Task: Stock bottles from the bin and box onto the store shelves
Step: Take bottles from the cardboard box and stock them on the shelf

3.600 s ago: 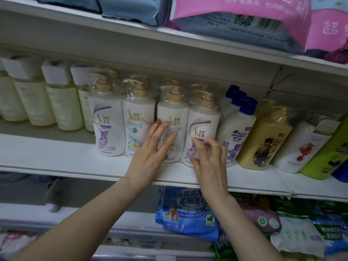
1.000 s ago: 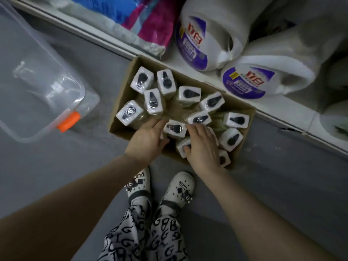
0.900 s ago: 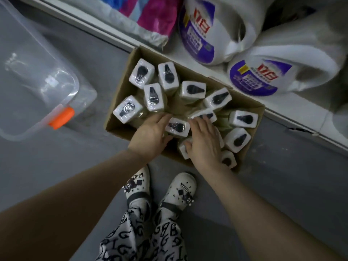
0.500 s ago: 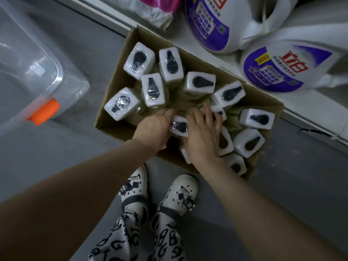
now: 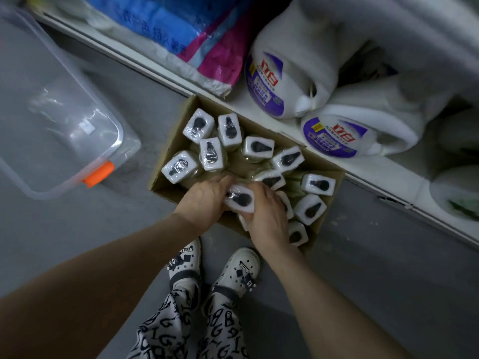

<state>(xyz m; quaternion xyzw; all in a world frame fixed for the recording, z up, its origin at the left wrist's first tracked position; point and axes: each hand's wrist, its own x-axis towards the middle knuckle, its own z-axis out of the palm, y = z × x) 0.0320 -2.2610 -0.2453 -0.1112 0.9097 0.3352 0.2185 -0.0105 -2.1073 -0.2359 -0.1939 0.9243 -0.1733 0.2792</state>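
A cardboard box (image 5: 166, 177) stands on the grey floor against the bottom shelf. It holds several upright bottles with white square caps wrapped in clear film, such as one bottle (image 5: 198, 125) at the far corner. My left hand (image 5: 204, 200) and my right hand (image 5: 268, 216) reach into the near side of the box. Both grip the same white-capped bottle (image 5: 239, 199) from either side; its cap stands a little above the others. Its body is hidden by my hands.
A clear plastic bin (image 5: 59, 125) with an orange latch sits on the floor to the left. Two big white detergent jugs (image 5: 280, 81) and coloured bags (image 5: 186, 35) lie on the bottom shelf (image 5: 394, 172) behind the box. My feet in white clogs (image 5: 241, 270) stand just before the box.
I turned from the shampoo shelf down to the box on the floor. In the last second both hands closed round one bottle, and its cap now sits higher than before.
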